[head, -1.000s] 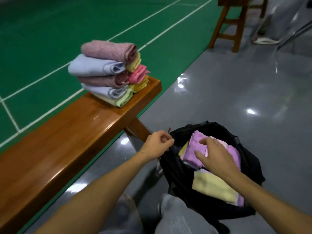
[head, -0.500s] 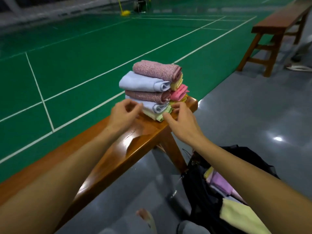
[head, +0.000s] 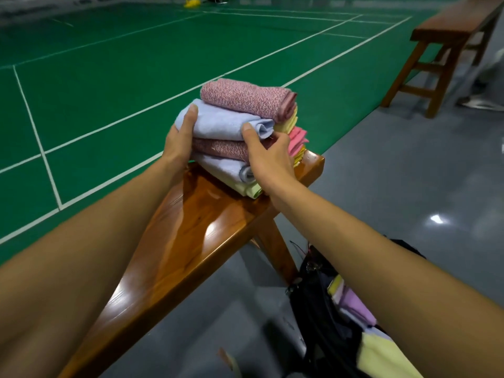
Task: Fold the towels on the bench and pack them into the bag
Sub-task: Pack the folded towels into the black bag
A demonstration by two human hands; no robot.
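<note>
Head view: left hand (head: 180,144) and right hand (head: 268,156) clasping opposite ends of stacked folded terry towels (head: 231,124), fingers curled round lilac roll. Stack dead ahead at end of glossy brown wooden bench (head: 191,241), long axis crosswise. Five rolls counted, smaller cloths behind. One black fabric bag (head: 321,309) lower right, partly filled.

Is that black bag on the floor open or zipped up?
Open. The black bag gapes at the top, with a purple towel and a pale yellow towel showing inside.
</note>
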